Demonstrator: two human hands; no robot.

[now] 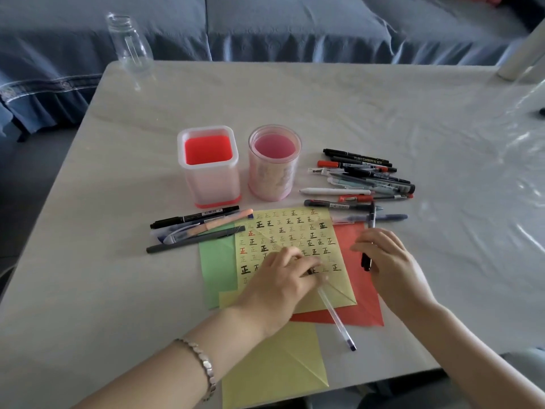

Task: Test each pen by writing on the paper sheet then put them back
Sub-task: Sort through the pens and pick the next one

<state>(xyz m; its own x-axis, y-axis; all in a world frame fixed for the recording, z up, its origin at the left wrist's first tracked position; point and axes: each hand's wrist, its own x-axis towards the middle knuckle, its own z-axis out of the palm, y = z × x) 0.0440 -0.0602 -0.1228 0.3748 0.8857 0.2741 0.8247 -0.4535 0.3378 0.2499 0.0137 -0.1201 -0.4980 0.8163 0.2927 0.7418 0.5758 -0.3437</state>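
Fingers (306, 262) of the left hand (277, 281) pinch a clear pen (336, 317), its tip hidden under them at the yellow sheet (295, 228), barrel slanting back rightward. Right hand (392, 261) grips a dark pen (366, 262) pointing away toward the pen pile (368, 175).

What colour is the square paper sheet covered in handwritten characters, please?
Pale yellow. The square paper sheet shows best in the head view, the only one.
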